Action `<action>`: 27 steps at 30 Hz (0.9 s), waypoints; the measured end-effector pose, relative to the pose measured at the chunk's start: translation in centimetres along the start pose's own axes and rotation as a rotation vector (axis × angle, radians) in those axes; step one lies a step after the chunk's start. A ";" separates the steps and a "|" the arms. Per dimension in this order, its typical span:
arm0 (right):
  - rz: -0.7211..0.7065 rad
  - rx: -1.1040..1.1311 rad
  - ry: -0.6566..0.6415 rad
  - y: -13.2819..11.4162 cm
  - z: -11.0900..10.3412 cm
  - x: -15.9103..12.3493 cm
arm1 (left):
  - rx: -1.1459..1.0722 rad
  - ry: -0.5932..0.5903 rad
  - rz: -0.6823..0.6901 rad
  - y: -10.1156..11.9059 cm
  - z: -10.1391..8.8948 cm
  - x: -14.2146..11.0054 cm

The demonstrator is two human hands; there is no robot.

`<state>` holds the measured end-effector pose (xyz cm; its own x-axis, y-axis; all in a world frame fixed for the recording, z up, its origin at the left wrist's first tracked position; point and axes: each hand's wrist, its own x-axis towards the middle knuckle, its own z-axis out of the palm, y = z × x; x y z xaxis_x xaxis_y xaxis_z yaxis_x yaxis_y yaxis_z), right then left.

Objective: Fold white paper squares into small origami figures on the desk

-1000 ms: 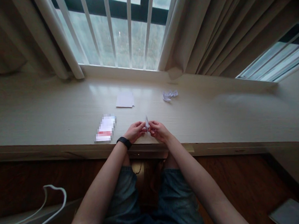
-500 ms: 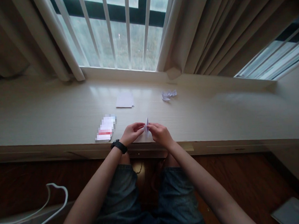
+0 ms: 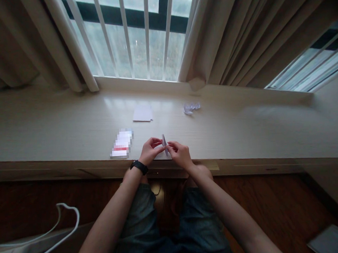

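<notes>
One edge-on paper (image 3: 163, 139) is hiding partly between the left hand (image 3: 148, 150) and right hand (image 3: 181, 154), which are pinching it near the bench's (image 3: 244, 133) front edge. One pixelated slab (image 3: 122, 143), one stack (image 3: 142, 113), sheets uncountable, and one crumpled piece (image 3: 189, 108) are lying nearby.

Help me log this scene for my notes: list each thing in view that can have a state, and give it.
Held paper: upright, seen nearly edge-on
Left hand: fingertips at the held paper, exact grip unclear
Right hand: fingers bent, pinching the held paper
White paper: lying flat
Folded paper pieces: creased, lying apart from the white paper
Phone-like item: lying flat, face pixelated
Curtains: parted
</notes>
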<state>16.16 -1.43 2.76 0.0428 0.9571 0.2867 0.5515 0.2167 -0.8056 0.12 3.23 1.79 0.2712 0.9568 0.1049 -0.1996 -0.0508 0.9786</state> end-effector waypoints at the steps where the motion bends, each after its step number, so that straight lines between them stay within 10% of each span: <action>1: -0.002 -0.040 -0.011 -0.1 0.0 0.1 | 0.010 0.000 0.003 0.0 0.1 0.0; 19: 0.059 -0.257 0.001 0.0 -0.1 1.0 | 0.516 0.122 -0.074 0.4 0.5 0.1; 27: 0.212 0.177 0.041 0.8 0.7 1.2 | 0.158 0.190 -0.158 0.0 1.8 -0.2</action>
<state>16.13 0.05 2.09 0.1772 0.9768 0.1202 0.3731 0.0463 -0.9266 1.74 2.57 2.11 0.1036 0.9920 -0.0716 -0.0159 0.0736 0.9972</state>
